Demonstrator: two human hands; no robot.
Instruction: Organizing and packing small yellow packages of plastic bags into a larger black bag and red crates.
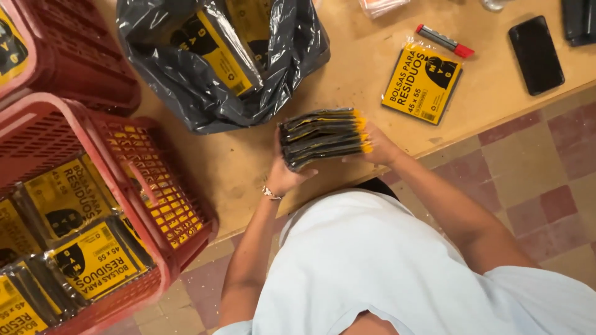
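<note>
A stack of flat black-and-yellow bag packets stands on edge on the wooden table, pressed between both my hands. My left hand grips its left and lower side. My right hand presses against its right, yellow-edged end. A single yellow packet lies flat on the table to the right of the stack.
A black plastic bag with more packets sits open behind the stack. Red plastic baskets holding packets stand at the left. A red-capped marker and a dark phone lie at the back right. Tiled floor lies beyond the table edge.
</note>
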